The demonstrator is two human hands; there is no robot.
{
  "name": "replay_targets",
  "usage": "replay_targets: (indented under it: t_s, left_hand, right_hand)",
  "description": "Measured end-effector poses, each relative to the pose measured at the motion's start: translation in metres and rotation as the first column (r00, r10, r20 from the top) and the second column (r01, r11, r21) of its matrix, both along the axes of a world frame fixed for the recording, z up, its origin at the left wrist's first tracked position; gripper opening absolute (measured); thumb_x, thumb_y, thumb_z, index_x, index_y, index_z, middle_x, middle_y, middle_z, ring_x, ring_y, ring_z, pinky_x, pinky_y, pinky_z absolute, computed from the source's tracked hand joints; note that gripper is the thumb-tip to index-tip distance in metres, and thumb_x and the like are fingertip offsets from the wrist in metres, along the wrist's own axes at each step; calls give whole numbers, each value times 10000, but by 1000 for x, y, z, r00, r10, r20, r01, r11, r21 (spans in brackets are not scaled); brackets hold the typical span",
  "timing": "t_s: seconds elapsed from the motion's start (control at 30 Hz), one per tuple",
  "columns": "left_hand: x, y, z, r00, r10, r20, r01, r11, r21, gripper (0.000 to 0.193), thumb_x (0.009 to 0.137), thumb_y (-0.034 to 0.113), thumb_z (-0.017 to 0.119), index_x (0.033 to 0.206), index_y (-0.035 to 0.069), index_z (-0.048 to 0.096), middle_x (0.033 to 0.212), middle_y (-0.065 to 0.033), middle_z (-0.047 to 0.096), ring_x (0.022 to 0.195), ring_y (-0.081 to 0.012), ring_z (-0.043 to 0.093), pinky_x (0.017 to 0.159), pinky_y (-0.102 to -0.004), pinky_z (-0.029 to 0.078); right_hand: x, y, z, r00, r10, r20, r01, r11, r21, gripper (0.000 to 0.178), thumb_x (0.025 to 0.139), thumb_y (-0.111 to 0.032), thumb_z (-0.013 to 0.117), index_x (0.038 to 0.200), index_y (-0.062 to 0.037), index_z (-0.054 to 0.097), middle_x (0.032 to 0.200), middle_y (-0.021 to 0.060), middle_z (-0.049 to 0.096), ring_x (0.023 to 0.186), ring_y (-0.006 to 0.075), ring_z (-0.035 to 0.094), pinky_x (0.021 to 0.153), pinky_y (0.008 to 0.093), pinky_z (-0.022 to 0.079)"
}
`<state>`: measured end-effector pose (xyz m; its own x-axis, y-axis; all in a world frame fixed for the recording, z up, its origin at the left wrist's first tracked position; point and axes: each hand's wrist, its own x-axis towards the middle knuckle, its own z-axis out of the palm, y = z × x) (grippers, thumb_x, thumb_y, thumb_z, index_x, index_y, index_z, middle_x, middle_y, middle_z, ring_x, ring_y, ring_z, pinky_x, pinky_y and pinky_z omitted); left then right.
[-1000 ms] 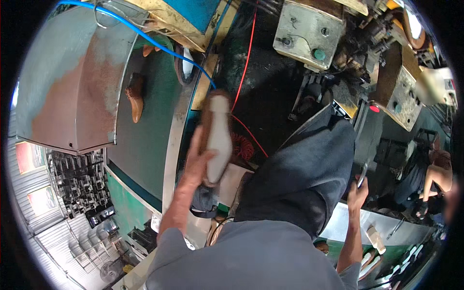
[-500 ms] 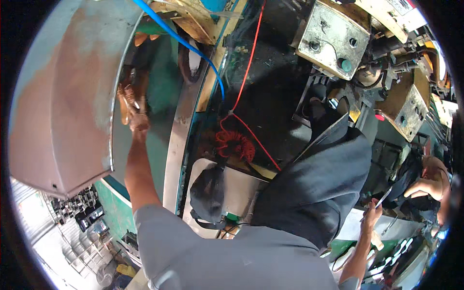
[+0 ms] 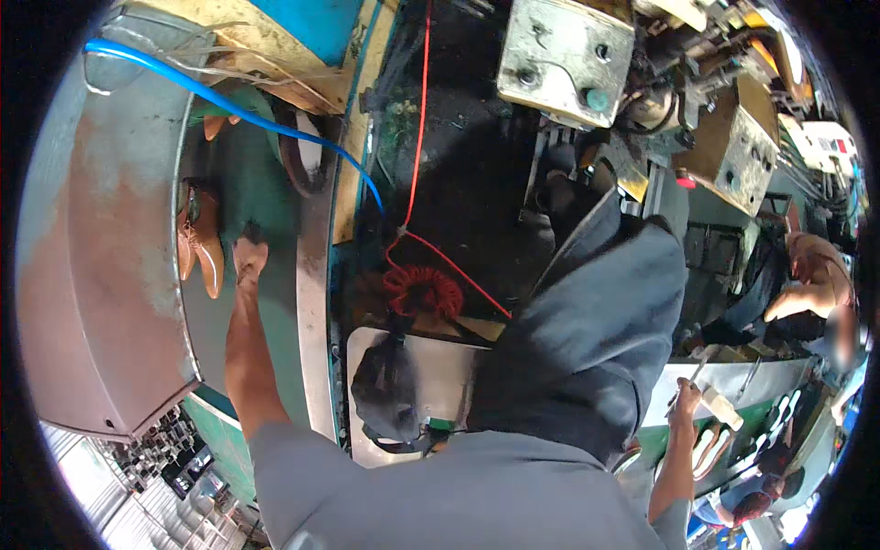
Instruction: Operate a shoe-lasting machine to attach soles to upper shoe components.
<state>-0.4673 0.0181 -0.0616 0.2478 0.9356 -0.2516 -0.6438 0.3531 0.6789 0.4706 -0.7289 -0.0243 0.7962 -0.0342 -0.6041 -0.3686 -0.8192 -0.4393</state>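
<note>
A pair of brown leather shoes lies on the green belt, partly under the edge of a metal hood. My left hand is over the belt just right of the shoes, apart from them; its fingers are smeared and partly hidden. At the right, my right hand is closed around a thin, pale, stick-like tool, whose exact kind is unclear. It is above a metal ledge, beside a pale block-shaped thing.
The large worn hood stands at the left. A blue hose crosses above the belt; a red coiled cord hangs ahead. Metal control boxes are at upper right. Another person's arm is at far right, near several shoe soles.
My left hand was at the brown shoes and has let go, drawing back to the right. My right hand has moved slightly up and left with the thin tool. The whole view has shifted.
</note>
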Motion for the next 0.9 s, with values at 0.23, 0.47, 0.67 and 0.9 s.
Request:
replay_targets:
  t_s: [0.23, 0.47, 0.67, 0.9]
  left_hand:
    - [379, -11, 35, 256, 126, -958, -83, 991, 108, 704, 928, 278, 829, 1512, -5, 558, 1384, -213, 698, 1251, -306, 686, 1075, -420, 534]
    - [440, 4, -8, 120, 267, -956, -225, 945, 236, 718, 987, 108, 767, 1639, 55, 469, 1702, -156, 464, 1519, -337, 464, 1252, -444, 382]
    - [452, 17, -8, 296, 196, -935, -368, 927, 77, 845, 799, 408, 960, 1335, -72, 517, 1265, -273, 695, 1030, -323, 779, 734, -399, 672]
    - [477, 23, -29, 543, 397, -740, -118, 908, 401, 752, 885, 473, 875, 1301, -73, 566, 1225, -188, 720, 1161, -352, 694, 987, -623, 580]
  right_hand:
    - [13, -49, 54, 985, -35, 169, 46, 997, -65, 246, 939, -224, 688, 955, 19, 656, 608, 44, 516, 442, 191, 510, 425, 368, 429]
    - [12, -78, 14, 969, -158, 188, 153, 987, 41, 248, 966, -244, 685, 999, -2, 642, 591, 21, 492, 416, 163, 468, 399, 368, 383]
    - [-22, -208, -37, 967, -8, 254, 70, 969, -237, 425, 931, -315, 770, 1089, 74, 706, 702, 145, 663, 566, 287, 644, 547, 464, 519]
    - [-92, -217, -36, 941, 89, 327, 60, 907, -418, 535, 960, -245, 777, 1360, 91, 660, 1303, 264, 741, 1140, 326, 740, 1032, 469, 571]
